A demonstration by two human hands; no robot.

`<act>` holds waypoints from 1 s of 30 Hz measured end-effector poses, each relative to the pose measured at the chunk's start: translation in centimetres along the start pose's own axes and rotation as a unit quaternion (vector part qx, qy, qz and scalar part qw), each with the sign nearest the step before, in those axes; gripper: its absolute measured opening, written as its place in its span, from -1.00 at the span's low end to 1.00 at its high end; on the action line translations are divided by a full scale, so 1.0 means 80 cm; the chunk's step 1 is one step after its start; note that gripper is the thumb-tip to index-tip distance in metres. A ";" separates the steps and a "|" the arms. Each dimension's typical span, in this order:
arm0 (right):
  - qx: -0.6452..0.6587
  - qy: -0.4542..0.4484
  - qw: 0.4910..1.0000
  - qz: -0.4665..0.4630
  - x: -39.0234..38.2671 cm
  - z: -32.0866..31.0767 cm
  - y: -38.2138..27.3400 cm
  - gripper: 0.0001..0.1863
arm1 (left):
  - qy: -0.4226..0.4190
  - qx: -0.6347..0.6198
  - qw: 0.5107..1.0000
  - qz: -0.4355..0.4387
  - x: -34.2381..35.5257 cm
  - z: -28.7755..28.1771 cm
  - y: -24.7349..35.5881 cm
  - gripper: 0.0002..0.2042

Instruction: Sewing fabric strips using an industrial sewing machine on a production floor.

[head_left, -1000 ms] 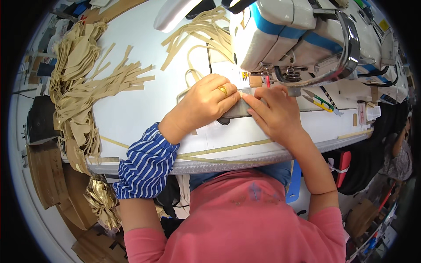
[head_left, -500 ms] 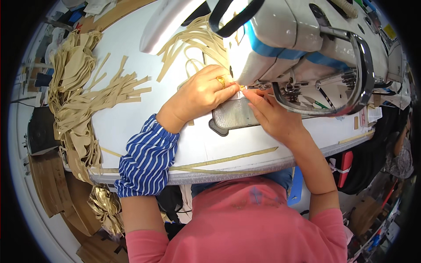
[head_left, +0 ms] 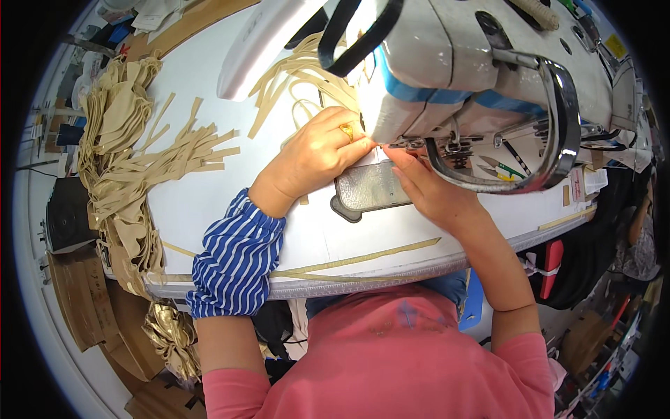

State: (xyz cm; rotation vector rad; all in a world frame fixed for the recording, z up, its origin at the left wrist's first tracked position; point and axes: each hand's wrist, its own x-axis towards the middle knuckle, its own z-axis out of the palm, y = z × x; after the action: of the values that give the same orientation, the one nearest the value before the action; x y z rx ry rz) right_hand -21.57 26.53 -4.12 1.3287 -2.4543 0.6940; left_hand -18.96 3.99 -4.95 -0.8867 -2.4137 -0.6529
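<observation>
My left hand (head_left: pixel 314 157), with a gold ring and a blue-striped sleeve cover, is closed with its thumb and finger pinched beside the needle area of a white sewing machine (head_left: pixel 412 70). Opposite it, my right hand (head_left: pixel 436 192) has its fingertips together at the same spot, partly under the machine head. What lies between the fingertips is too small and covered to make out. Below them is the machine's metal bed plate (head_left: pixel 373 187). Behind my left hand, beige strips (head_left: pixel 293 73) spread over the white table, and one loops close to that hand.
A big bundle of beige strips (head_left: pixel 118 160) hangs over the table's left edge. Small snips (head_left: pixel 504 166) lie right of the needle area, behind a curved metal bar (head_left: pixel 562 133). Narrow strips (head_left: pixel 363 257) lie along the front edge by a ruler (head_left: pixel 335 286). A white lamp (head_left: pixel 269 45) overhangs the back.
The whole view has shifted slightly. My hands stay at the needle area, and the small yellowish bit that showed between the fingertips is no longer visible.
</observation>
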 end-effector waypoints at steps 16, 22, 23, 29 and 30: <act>0.118 0.081 0.987 0.067 -0.007 -0.006 0.048 -0.83 | 0.021 -0.038 0.999 -0.002 0.006 -0.015 0.011 -0.88; 0.132 0.121 0.980 0.086 -0.002 0.005 0.048 -0.98 | 0.022 0.012 1.000 0.013 0.008 -0.016 0.011 -0.88; 0.182 0.143 0.967 0.105 0.001 0.005 0.044 -0.94 | 0.025 0.015 1.000 0.010 0.007 -0.015 0.011 -0.88; 0.007 0.132 0.989 0.069 -0.009 0.010 0.054 -0.93 | 0.029 0.002 1.000 -0.004 0.007 -0.012 0.014 -0.87; 0.006 0.133 0.989 0.070 -0.010 0.010 0.058 -0.93 | 0.030 -0.004 0.999 -0.012 0.007 -0.010 0.015 -0.86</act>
State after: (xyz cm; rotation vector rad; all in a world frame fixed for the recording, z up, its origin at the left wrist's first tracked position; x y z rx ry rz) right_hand -25.03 28.79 -6.46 1.0015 -2.3440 0.8600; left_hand -18.33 4.59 -3.67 -0.8305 -2.3736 -0.6885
